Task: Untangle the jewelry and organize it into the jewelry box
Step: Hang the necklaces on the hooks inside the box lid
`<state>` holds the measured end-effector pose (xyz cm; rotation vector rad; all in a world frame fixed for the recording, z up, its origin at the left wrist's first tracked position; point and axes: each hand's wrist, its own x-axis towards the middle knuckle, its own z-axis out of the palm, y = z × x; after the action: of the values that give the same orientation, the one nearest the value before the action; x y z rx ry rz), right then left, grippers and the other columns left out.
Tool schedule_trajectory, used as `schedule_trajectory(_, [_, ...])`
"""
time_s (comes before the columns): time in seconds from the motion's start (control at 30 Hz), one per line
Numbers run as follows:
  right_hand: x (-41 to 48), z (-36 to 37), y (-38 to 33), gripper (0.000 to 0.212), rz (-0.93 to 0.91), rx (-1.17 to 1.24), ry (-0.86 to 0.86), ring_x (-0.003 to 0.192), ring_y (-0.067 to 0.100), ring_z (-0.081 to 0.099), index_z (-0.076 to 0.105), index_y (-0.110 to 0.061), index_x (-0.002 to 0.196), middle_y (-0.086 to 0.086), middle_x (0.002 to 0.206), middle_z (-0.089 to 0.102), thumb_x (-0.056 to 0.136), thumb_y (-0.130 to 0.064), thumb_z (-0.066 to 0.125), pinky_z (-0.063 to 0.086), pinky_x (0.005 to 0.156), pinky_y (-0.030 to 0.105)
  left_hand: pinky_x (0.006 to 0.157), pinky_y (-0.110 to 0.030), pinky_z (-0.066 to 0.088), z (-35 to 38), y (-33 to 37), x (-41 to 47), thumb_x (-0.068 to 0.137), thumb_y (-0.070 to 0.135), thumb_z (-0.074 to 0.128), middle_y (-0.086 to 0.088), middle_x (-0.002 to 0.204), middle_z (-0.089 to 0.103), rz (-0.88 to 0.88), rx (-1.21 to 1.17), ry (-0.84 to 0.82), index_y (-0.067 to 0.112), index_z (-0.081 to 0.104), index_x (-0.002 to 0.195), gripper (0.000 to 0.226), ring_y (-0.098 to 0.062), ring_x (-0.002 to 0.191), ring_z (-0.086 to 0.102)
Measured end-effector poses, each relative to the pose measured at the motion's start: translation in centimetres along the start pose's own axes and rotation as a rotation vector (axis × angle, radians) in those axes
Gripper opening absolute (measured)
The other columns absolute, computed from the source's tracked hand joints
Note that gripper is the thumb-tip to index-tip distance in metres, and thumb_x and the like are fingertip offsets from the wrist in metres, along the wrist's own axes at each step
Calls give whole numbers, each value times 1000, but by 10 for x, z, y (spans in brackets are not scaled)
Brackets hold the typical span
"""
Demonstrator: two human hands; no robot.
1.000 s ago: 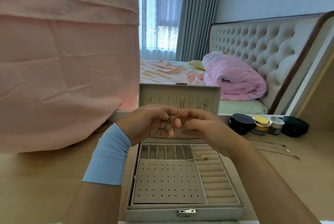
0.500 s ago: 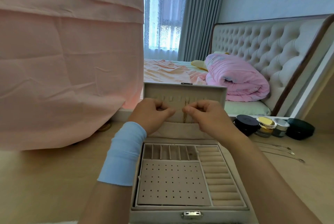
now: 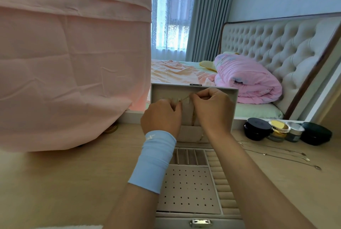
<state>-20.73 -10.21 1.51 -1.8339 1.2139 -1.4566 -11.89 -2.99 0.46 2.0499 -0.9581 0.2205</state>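
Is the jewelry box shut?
No, the jewelry box is open: its lid stands upright at the back.

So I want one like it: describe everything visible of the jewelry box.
The jewelry box is grey-beige, fabric-lined, standing on the wooden table with its lid upright. Inside: narrow slots at the back, a perforated panel, ring rolls on the right. A metal clasp sits on the front wall. The left hand and right hand pinch a thin gold chain before the lid.
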Motion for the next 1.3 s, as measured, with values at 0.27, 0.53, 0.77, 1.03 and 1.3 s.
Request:
schedule_trajectory(0.27, [-1,-1,5,10,-13,-113,-69,73,10,62,71,-21,71,-11,69,67,81,-22,72,40,63,23,60,-27,37,5,-2,4,91,44,51,1,70,64,-67,27,-189,18,68,69,39,-21,67,55])
schedule_trajectory(0.53, [-17,-16,16,37,208,-64,-475,67,25,65,74,-11,78,8,74,74,98,-32,52,53,63,38,78,-35,58,-12,-9,15,91,38,58,-2,76,72,-5,-209,-732,10,69,91,30,-20,65,69])
schedule_trajectory(0.77, [-21,-27,21,23,384,305,-732,86,24,74,77,-15,88,7,86,78,100,-27,61,61,84,42,93,-34,54,-34,-21,15,93,33,62,2,107,73,139,-139,-1070,32,68,117,25,-16,103,67])
schedule_trajectory(1.03, [-11,-54,21,22,268,34,-814,68,13,65,69,-7,87,4,74,71,99,-23,61,58,73,29,85,-22,45,-34,-7,11,94,31,59,9,111,69,215,2,-712,28,68,117,24,-10,94,61])
schedule_trajectory(1.3, [-16,-67,12,24,73,-473,-905,83,21,69,74,-7,80,7,86,76,95,-24,66,55,80,34,103,-29,40,-23,1,2,94,33,55,3,141,49,203,252,-756,26,54,136,43,-20,124,51])
